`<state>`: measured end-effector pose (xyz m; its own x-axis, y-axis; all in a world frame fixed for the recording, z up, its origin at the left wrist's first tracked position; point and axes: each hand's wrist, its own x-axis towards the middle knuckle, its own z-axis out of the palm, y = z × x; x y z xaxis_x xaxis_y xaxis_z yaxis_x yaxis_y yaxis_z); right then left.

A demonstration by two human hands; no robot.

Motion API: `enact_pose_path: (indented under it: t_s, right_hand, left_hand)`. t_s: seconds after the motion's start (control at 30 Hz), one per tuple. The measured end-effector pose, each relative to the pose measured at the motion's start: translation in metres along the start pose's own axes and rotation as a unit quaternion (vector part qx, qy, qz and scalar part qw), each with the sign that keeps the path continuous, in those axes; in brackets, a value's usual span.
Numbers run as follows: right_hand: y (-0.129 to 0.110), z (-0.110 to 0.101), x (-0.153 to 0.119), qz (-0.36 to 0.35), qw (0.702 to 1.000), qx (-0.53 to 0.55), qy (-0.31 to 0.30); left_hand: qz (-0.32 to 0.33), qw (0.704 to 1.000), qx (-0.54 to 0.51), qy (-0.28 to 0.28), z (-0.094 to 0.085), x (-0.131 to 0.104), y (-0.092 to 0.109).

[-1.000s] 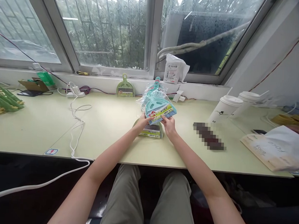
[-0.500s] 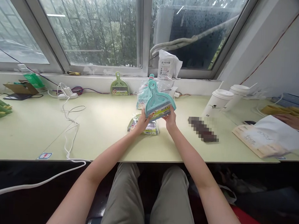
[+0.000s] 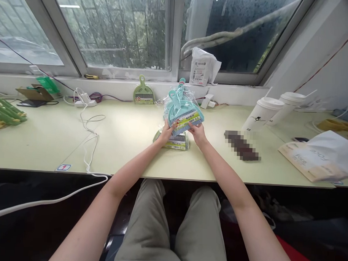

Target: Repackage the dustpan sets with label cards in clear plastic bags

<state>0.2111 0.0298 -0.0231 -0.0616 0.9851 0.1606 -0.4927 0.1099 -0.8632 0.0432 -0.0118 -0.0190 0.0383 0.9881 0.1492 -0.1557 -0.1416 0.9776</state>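
Note:
A turquoise dustpan and brush set [image 3: 183, 112] with a yellow-green label is held up above the desk, its handle pointing away from me. My left hand [image 3: 167, 132] grips its lower left corner, and my right hand [image 3: 197, 133] grips the lower right edge. Just behind it, partly covered, stands another turquoise set in clear plastic wrap [image 3: 181, 85]. Below my hands a green dustpan and brush set [image 3: 177, 143] lies on the desk in clear wrap, its upper part hidden. Another green dustpan set [image 3: 143, 96] leans upright against the wall under the window.
Two lidded white cups [image 3: 263, 112] with straws stand at the right, near a paper bag [image 3: 312, 158] and a pixelated dark object [image 3: 242, 146]. A white cable [image 3: 89, 150] runs from a power strip [image 3: 86, 103] over the desk's front edge. A white package [image 3: 201, 66] sits on the sill.
The turquoise set in my hands has tipped back and turned slightly, so its label faces me more. My right fingers have shifted onto its front lower edge. The whole view has moved a little.

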Motion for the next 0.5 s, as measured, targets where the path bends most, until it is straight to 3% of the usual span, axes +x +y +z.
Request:
enact_pose_path:
  t_s: [0.13,0.27,0.5]
  right_hand:
    - [-0.003,0.002,-0.004,-0.052,0.998,0.001,0.042]
    - [-0.005,0.004,-0.006,-0.062,0.996,-0.002,0.066]
    - [-0.006,0.013,-0.011,-0.037,0.998,-0.001,0.05]
  left_hand:
    - [-0.026,1.0,-0.006,-0.017,0.012,-0.009,0.001]
    - [-0.041,0.999,-0.005,-0.03,0.016,-0.01,0.001]
    - [0.033,0.998,-0.005,0.054,0.006,-0.007,0.014]
